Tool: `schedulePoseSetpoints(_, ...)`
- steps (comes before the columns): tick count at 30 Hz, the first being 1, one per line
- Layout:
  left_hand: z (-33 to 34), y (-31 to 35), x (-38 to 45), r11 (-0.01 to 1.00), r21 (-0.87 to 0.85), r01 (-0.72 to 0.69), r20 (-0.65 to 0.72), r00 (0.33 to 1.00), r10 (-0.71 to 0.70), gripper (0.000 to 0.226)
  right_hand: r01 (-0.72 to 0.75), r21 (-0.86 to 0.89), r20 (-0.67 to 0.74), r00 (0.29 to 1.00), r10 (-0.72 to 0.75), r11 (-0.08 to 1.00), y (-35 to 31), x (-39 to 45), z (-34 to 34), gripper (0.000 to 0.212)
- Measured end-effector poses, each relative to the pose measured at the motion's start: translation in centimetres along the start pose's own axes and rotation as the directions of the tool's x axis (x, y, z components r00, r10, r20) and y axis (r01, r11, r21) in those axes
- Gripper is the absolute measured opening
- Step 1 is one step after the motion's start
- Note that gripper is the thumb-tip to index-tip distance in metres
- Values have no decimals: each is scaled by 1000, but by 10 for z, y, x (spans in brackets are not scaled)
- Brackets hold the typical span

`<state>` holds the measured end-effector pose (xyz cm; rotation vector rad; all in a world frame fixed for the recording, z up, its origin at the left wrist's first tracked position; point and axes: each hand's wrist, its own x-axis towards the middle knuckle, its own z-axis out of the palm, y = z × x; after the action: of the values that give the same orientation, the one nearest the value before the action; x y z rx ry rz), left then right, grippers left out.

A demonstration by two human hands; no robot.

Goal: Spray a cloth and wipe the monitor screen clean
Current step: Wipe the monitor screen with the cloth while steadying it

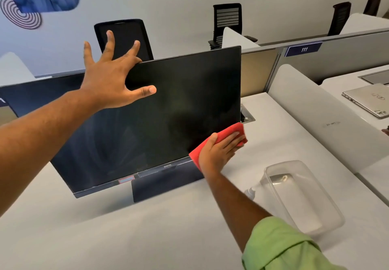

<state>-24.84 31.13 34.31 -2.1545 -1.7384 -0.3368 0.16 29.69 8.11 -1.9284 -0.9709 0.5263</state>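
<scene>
A black monitor [168, 110] stands tilted on the white desk [126, 227], its screen dark and streaked. My left hand [111, 76] is spread open at the screen's top left corner, thumb in front of the glass and fingers above the top edge. My right hand [219, 149] presses a red cloth [235, 130] flat against the screen's lower right corner, fingers straight on the cloth. A small clear spray bottle [250, 193] lies on the desk beside the plastic tub, partly hidden by my right forearm.
A clear plastic tub [328, 208] sits on the desk to the right. A white divider [315, 110] separates the neighbouring desk, which holds a closed silver laptop [366, 98]. Black office chairs [227, 21] stand behind the partition. A cable port [247, 116] lies behind the monitor.
</scene>
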Motion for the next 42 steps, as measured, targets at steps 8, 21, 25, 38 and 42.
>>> schedulePoseSetpoints(8,0,3,2,1000,-17,2,9,1000,-2,114,-80,173,-60,994,92,982,-13,-1,6,72)
schedulePoseSetpoints(21,-5,1,-1,999,-30,-11,11,1000,11,113,-84,152,24,996,81,985,-24,-47,23,71)
schedulePoseSetpoints(25,-5,3,0,999,-29,-13,13,1000,13,113,-135,149,-27,990,140,980,-12,10,-3,69)
schedulePoseSetpoints(38,-7,5,-1,1000,-7,12,13,1000,-12,119,131,262,-108,988,-106,956,-148,29,-24,76)
schedulePoseSetpoints(42,-7,5,-2,1000,-4,18,27,999,-18,121,366,194,-157,927,-339,910,-187,52,-34,71)
